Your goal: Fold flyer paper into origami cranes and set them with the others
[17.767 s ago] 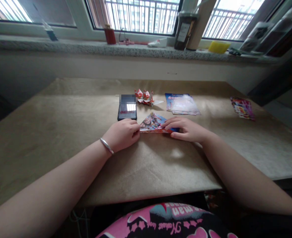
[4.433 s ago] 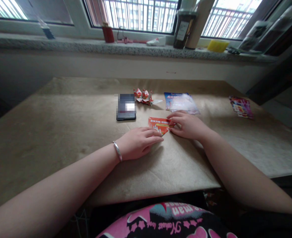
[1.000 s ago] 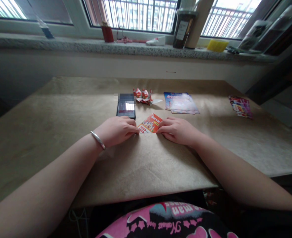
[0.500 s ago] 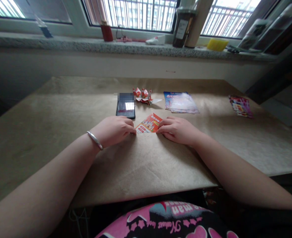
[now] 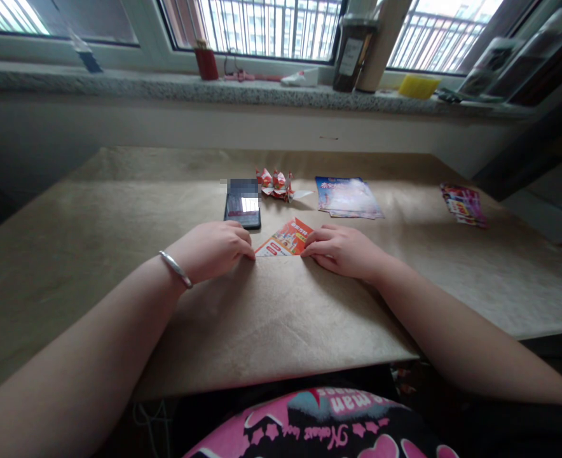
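Note:
A folded orange-and-white printed paper [image 5: 285, 240] lies on the table between my hands, its straight edge toward me and a point at the far side. My left hand [image 5: 219, 249], a silver bangle at its wrist, has its fingers closed at the paper's left corner. At the right corner, my right hand [image 5: 339, 249] pinches the paper with thumb and fingertips. Just beyond my left hand is a dark smartphone [image 5: 243, 207], screen up and partly blurred. Folded red-and-white paper pieces [image 5: 276, 183] stand behind the sheet.
A stack of blue printed sheets [image 5: 349, 197] lies at the back right of the brown-covered table [image 5: 271, 318]. Farther right are several colourful leaflets [image 5: 464, 205]. The windowsill holds a red container [image 5: 206, 62], a dark lidded jar [image 5: 352, 54] and a yellow item [image 5: 418, 86].
My left hand has slid slightly left along the paper's near edge, uncovering more of its left corner. My right hand stays in place.

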`<state>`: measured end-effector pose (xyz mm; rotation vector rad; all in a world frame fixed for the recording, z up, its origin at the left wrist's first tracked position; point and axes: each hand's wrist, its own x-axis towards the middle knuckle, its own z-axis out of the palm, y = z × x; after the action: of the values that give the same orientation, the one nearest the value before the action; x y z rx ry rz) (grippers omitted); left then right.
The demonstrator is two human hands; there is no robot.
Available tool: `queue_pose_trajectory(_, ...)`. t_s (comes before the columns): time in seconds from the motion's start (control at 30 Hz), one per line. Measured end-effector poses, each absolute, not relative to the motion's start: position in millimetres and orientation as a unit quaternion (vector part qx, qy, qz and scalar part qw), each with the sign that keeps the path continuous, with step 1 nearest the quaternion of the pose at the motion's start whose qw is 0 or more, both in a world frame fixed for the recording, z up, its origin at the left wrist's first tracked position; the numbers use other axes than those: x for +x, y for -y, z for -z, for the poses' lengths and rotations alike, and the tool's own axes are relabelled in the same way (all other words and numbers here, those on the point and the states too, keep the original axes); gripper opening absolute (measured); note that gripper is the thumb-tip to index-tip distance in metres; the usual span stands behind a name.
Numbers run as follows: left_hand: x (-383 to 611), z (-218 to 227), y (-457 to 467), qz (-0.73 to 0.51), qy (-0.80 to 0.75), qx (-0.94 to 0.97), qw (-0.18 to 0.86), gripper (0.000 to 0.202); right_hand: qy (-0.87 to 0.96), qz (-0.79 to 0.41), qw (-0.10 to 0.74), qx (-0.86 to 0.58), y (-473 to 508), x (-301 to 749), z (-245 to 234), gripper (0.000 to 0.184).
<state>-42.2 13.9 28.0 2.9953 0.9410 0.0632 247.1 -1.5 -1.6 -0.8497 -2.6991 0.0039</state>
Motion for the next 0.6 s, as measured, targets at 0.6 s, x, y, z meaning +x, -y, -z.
queue_pose_trajectory(0.6,-46.3,-31.8,-14.0,0.001,-0.336,0.941,0.027,0.033,0.944,0.004,0.154,-0.292,2.1,247.7,2.5,0.025)
